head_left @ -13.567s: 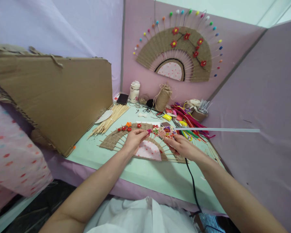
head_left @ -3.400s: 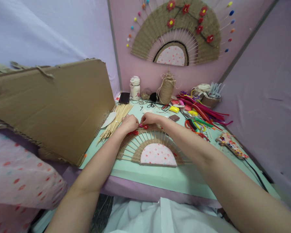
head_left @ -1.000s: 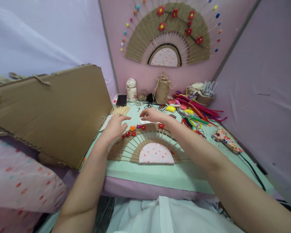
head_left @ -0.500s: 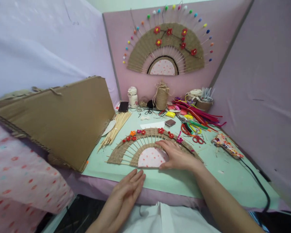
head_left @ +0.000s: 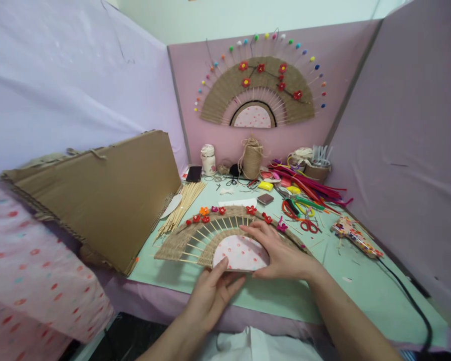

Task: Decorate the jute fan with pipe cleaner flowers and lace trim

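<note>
A woven fan of twine on thin sticks, with small red, orange and purple flowers along its outer band, is tilted slightly up from the tabletop. At its base is a white half-circle with pink dots. My left hand grips the bottom edge, thumb on top of the half-circle and fingers underneath. Over the right part of the half-circle lies my right hand, its fingers on the inner woven band and its thumb at the lower edge, holding the fan. The fan's right end is partly hidden behind that hand.
Cardboard leans on the left beside thin sticks. Behind the fan stand a twine spool and a white bottle. Red-handled scissors, pipe cleaners and a corded, flower-patterned tool are right. Another fan hangs behind.
My left hand has moved from the table edge onto the fan's bottom edge and closed on it. The fan has lifted and tilted off the table. The view has tipped up slightly.
</note>
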Motion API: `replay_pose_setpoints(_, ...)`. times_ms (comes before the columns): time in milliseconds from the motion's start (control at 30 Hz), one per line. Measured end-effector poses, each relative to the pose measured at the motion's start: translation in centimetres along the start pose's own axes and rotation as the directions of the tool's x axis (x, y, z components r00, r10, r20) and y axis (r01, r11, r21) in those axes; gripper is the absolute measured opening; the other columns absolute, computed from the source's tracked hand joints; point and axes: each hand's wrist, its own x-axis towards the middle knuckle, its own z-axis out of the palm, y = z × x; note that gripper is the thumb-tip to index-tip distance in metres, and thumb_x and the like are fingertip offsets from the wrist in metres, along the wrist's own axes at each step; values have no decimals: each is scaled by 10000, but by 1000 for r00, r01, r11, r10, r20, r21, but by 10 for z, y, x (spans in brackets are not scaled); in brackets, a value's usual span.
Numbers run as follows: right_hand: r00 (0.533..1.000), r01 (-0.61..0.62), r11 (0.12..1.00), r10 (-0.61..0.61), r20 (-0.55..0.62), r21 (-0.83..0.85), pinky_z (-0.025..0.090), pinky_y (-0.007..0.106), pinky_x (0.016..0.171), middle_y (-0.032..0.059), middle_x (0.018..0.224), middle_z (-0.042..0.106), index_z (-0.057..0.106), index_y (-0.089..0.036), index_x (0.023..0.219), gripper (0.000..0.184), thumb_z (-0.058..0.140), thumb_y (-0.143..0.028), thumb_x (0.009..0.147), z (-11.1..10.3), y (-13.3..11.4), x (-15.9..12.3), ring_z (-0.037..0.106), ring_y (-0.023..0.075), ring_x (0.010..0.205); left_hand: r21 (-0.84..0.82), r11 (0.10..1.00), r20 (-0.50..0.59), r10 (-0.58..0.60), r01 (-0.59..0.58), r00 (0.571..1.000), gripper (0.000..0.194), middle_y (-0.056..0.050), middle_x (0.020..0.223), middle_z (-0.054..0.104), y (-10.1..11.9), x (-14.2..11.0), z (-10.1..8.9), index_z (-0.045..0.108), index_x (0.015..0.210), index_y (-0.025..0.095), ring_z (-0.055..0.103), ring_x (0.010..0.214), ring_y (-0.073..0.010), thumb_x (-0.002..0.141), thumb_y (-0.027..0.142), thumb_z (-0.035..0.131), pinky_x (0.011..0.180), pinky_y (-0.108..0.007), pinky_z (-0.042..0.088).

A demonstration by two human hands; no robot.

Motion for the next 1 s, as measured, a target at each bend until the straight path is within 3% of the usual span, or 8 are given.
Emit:
replay_pose_setpoints(133, 982, 64, 986, -89, -164, -154, 167, 511, 1125, 107, 1408, 282, 268, -314, 1445, 911, 732, -369, 662, -1, -8, 5, 228, 310, 1364, 8, 995, -4, 98, -98, 995, 291, -130, 1098, 684, 4, 10, 9, 597, 1067, 118, 663, 979, -249, 785, 141, 663, 931, -452, 519)
replay_pose_setpoints(267, 900, 36, 957, -157, -407, -288, 81, 544, 1136, 126, 1452, 255, 332, -294, 1407, 768, 685, -412, 734, -6, -16, 13, 215, 328, 1377, 1, 974, 122, 227, -229, 966, 291, -121, 1132, 679, 26, 31, 22, 611, 1077, 124, 642, 1036, -244, 789, 133, 650, 972, -447, 494)
replay_pose_setpoints(400, 740, 17, 982, -139, -658, -189, 266, 489, 1081, 137, 1335, 396, 501, -259, 1242, 455, 583, -409, 820, -15, -20, 22, 381, 298, 1270, -9, 942, 253, 327, -336, 911, 290, -120, 1131, 681, 56, 66, 46, 630, 1060, 116, 616, 1094, -249, 772, 130, 657, 1017, -439, 460)
replay_pose_setpoints(500, 641, 52, 998, 0, -768, 44, 402, 415, 957, 122, 1086, 542, 585, -211, 953, 228, 532, -398, 834, -23, -11, 34, 522, 250, 1056, -39, 928, 351, 359, -370, 865, 301, -112, 1122, 686, 68, 90, 63, 626, 1079, 121, 598, 1127, -239, 779, 129, 647, 1038, -427, 441)
replay_pose_setpoints(600, 726, -11, 916, 284, -627, 402, 468, 337, 710, 47, 774, 565, 508, -204, 742, 264, 540, -462, 787, -28, 7, 48, 539, 184, 719, -60, 932, 380, 353, -358, 855, 309, -112, 1099, 694, 67, 101, 72, 620, 1094, 119, 606, 1116, -233, 786, 134, 645, 1047, -419, 432)
replay_pose_setpoints(700, 841, -132, 823, 388, -377, 553, 393, 261, 544, -23, 605, 495, 471, -201, 700, 340, 567, -524, 743, -29, 19, 52, 447, 128, 551, -84, 943, 357, 329, -321, 874, 324, -119, 1090, 696, 57, 95, 71, 611, 1110, 113, 618, 1094, -236, 789, 136, 647, 1046, -421, 433)
replay_pose_setpoints(833, 918, -206, 900, 314, -241, 385, 306, 237, 489, -30, 549, 489, 490, -189, 641, 355, 557, -515, 765, -33, 12, 31, 399, 105, 503, -138, 954, 217, 290, -265, 932, 283, -116, 1081, 696, 39, 66, 53, 603, 1095, 118, 644, 1043, -220, 812, 120, 620, 1011, -395, 472)
replay_pose_setpoints(1000, 975, -220, 966, 217, 35, 134, 315, 247, 492, 11, 621, 590, 595, -196, 700, 351, 532, -522, 814, -55, -12, -9, 462, 128, 541, -170, 983, -47, 63, -70, 997, 215, -114, 961, 714, 9, 27, 19, 582, 1030, 102, 692, 886, -197, 816, 77, 598, 894, -358, 551)
